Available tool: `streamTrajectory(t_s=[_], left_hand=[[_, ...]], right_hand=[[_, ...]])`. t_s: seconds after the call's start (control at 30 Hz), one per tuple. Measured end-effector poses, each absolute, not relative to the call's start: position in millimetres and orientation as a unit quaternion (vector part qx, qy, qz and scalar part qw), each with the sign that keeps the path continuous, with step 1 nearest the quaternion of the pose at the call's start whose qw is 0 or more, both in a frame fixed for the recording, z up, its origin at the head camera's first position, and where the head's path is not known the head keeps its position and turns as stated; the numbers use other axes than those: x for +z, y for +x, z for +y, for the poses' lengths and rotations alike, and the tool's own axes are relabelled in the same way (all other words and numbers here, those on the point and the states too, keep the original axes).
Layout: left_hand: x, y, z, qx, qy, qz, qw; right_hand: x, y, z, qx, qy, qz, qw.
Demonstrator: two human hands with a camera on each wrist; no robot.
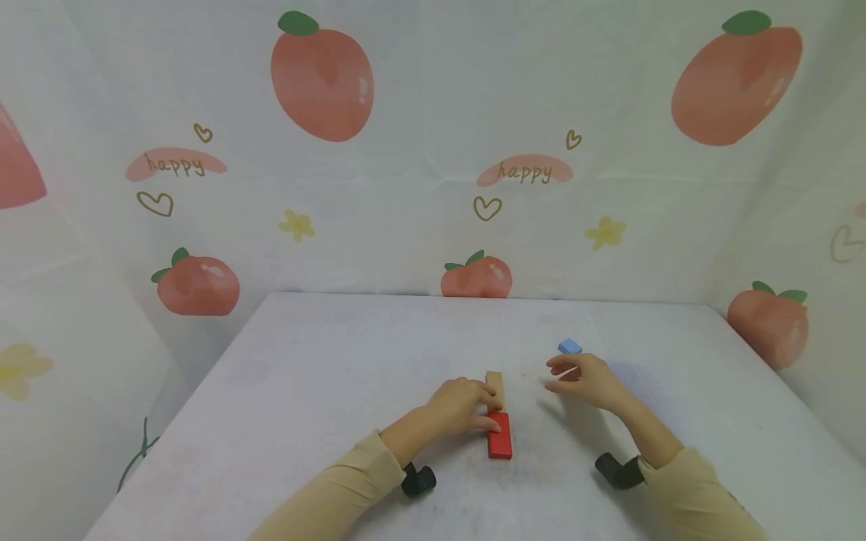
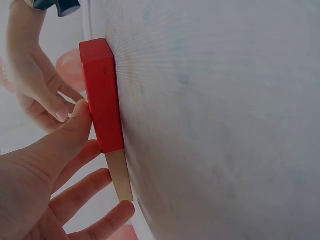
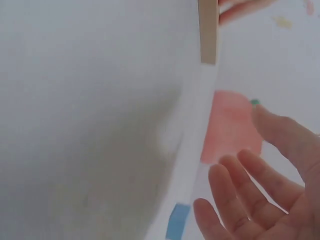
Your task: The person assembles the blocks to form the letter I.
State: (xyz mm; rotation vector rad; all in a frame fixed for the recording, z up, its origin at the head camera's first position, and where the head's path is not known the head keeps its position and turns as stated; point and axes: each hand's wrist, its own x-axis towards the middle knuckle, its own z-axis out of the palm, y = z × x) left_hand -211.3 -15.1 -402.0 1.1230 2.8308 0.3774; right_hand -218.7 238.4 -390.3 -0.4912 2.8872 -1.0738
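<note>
A red rectangular block point(image 1: 500, 440) and a plain wooden block point(image 1: 495, 383) lie end to end in one line on the white table. My left hand point(image 1: 461, 406) is over them from the left. In the left wrist view its thumb touches the red block point(image 2: 102, 95), while the other fingers spread loosely alongside, close to the wooden block point(image 2: 119, 172). To the right, my right hand point(image 1: 587, 381) is raised over the table with relaxed fingers and nothing in them. Just beyond its fingers lies a small blue block point(image 1: 570, 346), also seen low in the right wrist view.
Black devices point(image 1: 418, 481) are strapped under both wrists. The white tabletop point(image 1: 325, 376) ends at a hanging backdrop point(image 1: 419, 113) printed with peaches, hearts and flowers. A dark cord point(image 1: 138, 453) shows at the table's left edge.
</note>
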Motion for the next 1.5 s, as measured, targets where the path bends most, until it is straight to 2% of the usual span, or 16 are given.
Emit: streamTrajectory(t_s=[0.27,0.67,1.5], left_hand=[[-400.2,-210.0,-13.9,0.135,0.353,0.925,0.049],[-398.6,-208.8,-12.3,0.130,0.341,0.929,0.055],[-397.8,-207.1,-11.8,0.139,0.329,0.932,0.066]], right_hand=[[-389.5,-225.7,256.3,-0.341,-0.110,0.933,-0.021],[-390.3,-238.9,275.1,-0.357,-0.005,0.934,-0.006],[-396.3,-259.5,284.0,-0.361,0.039,0.930,0.047]])
